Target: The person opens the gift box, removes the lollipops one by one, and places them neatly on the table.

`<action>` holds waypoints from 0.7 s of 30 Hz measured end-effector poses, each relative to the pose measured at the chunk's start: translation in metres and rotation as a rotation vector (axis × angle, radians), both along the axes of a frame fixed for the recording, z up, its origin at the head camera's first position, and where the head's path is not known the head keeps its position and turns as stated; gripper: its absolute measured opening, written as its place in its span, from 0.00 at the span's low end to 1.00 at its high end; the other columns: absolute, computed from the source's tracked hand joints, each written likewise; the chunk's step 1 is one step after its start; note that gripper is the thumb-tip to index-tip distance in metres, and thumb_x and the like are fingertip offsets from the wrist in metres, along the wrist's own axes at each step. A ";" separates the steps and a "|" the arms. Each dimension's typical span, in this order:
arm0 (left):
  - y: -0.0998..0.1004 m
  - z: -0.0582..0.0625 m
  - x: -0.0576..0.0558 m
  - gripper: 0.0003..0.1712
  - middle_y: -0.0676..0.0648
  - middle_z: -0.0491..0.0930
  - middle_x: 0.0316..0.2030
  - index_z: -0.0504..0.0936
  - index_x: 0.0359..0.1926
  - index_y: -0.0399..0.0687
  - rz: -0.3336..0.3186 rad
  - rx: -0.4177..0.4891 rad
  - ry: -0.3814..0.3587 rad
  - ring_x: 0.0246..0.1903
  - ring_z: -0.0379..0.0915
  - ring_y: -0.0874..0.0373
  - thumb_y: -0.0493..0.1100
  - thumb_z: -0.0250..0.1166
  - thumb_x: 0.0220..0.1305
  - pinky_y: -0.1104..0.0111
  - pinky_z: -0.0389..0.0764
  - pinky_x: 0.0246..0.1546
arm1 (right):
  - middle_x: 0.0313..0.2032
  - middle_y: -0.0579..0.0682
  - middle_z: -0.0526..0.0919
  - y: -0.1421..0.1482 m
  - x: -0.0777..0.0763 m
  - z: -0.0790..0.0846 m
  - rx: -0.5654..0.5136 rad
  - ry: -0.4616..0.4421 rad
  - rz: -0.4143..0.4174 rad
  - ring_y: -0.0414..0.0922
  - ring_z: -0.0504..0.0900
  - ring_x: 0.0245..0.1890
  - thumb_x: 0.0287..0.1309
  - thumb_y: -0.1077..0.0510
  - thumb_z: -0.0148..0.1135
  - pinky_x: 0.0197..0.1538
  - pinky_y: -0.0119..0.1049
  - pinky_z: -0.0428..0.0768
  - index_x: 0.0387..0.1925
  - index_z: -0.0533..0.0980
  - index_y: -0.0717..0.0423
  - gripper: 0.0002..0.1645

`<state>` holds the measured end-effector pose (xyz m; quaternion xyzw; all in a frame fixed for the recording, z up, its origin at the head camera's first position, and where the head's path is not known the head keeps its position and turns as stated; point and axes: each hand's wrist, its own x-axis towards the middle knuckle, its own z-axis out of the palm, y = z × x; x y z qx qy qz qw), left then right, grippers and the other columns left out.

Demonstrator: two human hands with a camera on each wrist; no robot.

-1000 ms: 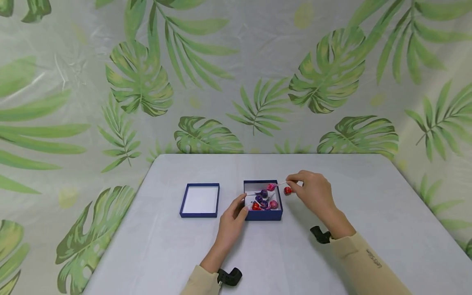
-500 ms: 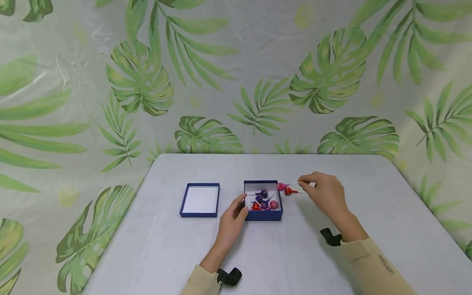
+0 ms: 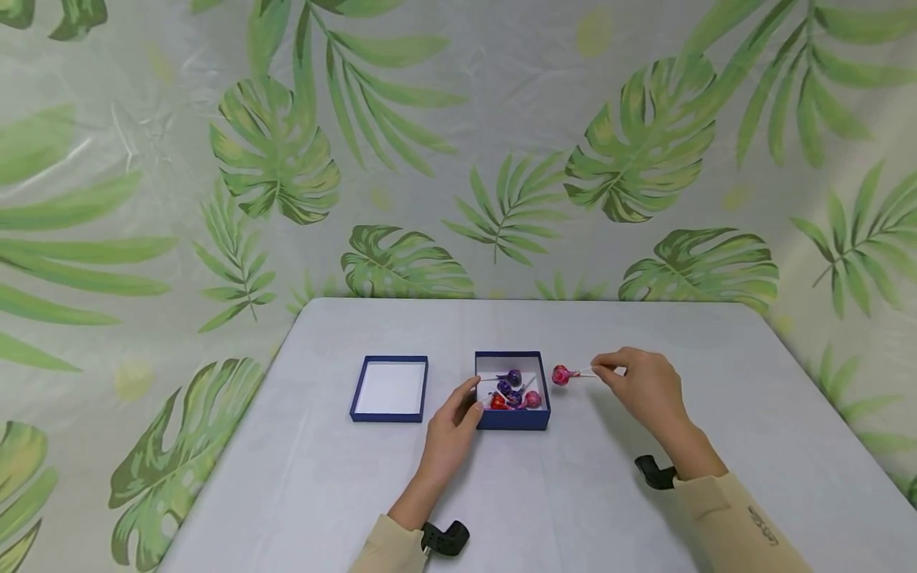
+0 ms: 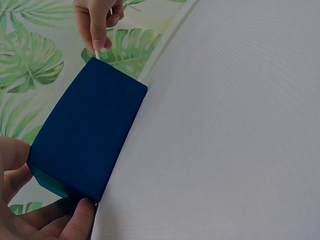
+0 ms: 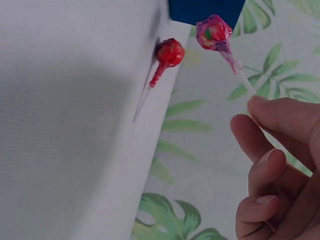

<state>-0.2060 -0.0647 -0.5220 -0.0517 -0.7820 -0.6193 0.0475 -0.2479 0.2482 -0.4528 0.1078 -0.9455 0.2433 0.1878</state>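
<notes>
Between thumb and forefinger my right hand [image 3: 648, 391] pinches the white stick of a pink lollipop [image 5: 214, 33], to the right of a blue box. A red lollipop [image 5: 170, 52] lies on the table below it; in the head view the pink one overlaps it. My left hand [image 3: 450, 426] holds the box [image 3: 513, 420] at its left side, thumb near the front corner. Inside are several wrapped lollipops, among them a purple one [image 3: 513, 377], a red-orange one [image 3: 497, 402] and a pink one [image 3: 532, 399]. The left wrist view shows only the box's outer walls.
A shallow blue-rimmed lid [image 3: 390, 388] with a white inside lies left of the box. Both stand on a white-covered table [image 3: 544, 493]. Behind it hangs a leaf-patterned curtain [image 3: 516, 103].
My right hand has drawn the pink lollipop out over the box's right wall, moving right and then lower, toward the red lollipop on the table. My left hand stays at the box.
</notes>
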 end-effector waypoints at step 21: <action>0.000 0.001 0.000 0.25 0.48 0.72 0.67 0.72 0.71 0.60 -0.009 0.010 -0.002 0.67 0.68 0.53 0.46 0.58 0.75 0.62 0.70 0.66 | 0.45 0.57 0.88 0.013 -0.013 -0.027 -0.021 -0.196 -0.028 0.44 0.77 0.27 0.62 0.51 0.70 0.18 0.37 0.70 0.42 0.89 0.47 0.10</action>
